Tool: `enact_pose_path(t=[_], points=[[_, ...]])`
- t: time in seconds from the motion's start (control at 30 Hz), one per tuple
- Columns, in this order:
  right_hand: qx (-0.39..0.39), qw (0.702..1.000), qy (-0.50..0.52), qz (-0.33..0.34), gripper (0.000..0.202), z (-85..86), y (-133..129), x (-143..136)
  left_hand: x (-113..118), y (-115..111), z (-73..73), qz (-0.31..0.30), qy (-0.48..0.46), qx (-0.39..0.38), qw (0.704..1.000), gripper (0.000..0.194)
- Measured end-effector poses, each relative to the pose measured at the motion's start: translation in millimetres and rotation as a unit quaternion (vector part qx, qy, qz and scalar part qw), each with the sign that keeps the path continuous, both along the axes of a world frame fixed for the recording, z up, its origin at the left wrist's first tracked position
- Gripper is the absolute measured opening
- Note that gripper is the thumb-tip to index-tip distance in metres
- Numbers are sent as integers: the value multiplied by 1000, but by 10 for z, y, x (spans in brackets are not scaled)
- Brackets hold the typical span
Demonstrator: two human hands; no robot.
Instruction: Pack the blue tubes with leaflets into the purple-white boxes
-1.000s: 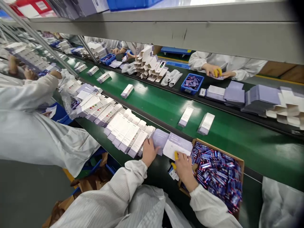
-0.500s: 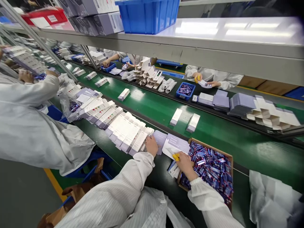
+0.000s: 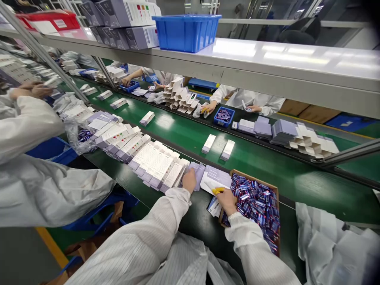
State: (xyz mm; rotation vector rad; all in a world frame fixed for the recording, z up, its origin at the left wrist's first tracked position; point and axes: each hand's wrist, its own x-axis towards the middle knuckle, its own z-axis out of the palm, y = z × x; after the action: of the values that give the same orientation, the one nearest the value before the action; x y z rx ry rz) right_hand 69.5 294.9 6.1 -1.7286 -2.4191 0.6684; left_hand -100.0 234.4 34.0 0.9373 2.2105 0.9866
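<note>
My left hand (image 3: 189,180) is closed at the right end of a row of white-and-lilac boxes (image 3: 157,164), touching the lilac papers (image 3: 198,173); what its fingers pinch is too small to tell. The fingers of my right hand (image 3: 226,199) are wrapped round something with yellow finger covers or a yellow part (image 3: 218,190), over a pile of white-and-lilac leaflets (image 3: 216,178). Small printed cards (image 3: 214,207) lie just below that hand. To its right stands a cardboard tray (image 3: 278,221) full of blue and red wrapped batteries (image 3: 255,206).
Beyond the row runs a green conveyor (image 3: 178,136) bearing several boxes. A shelf (image 3: 267,75) with a blue bin (image 3: 188,33) hangs over it. People in white coats work opposite and at left. White cloth (image 3: 335,237) lies at right.
The view has shifted, so most things appear further left. My left hand's fingers have curled at the lilac papers. Across the belt, a person's hand with yellow on it has moved left beside the blue basket.
</note>
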Motion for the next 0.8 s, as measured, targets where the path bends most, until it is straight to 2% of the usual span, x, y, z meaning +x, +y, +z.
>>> enact_pose_path(t=[0.1, 0.2, 0.3, 0.37, 0.43, 0.5, 0.57, 0.67, 0.8], points=[[20, 1000, -1, -17, 21, -5, -32, 5, -62, -246, 89, 34, -69, 53, 996, 41], [49, 999, 10, 2, 18, 12, -73, 2, -108, -558, 128, 28, -179, 80, 980, 40], [77, 996, 34, 34, 19, 132, -146, 35, -58, -830, 96, 12, -319, 71, 945, 31], [120, 989, 65, 62, 21, 264, -248, 77, 24, -932, 61, 19, -393, 67, 917, 34], [194, 966, 116, 129, 24, 392, -416, 106, 113, -956, 45, 29, -446, 76, 891, 40], [263, 925, 162, 224, 28, 470, -638, 93, 183, -923, 58, 31, -484, 91, 870, 47], [287, 893, 170, 302, 31, 486, -864, 38, 223, -872, 91, 22, -529, 113, 841, 54], [267, 892, 160, 327, 32, 449, -1094, -51, 247, -827, 127, 16, -565, 147, 811, 51], [215, 901, 216, 309, 23, 418, -1144, 22, 251, -842, 104, 38, -546, 167, 820, 47]])
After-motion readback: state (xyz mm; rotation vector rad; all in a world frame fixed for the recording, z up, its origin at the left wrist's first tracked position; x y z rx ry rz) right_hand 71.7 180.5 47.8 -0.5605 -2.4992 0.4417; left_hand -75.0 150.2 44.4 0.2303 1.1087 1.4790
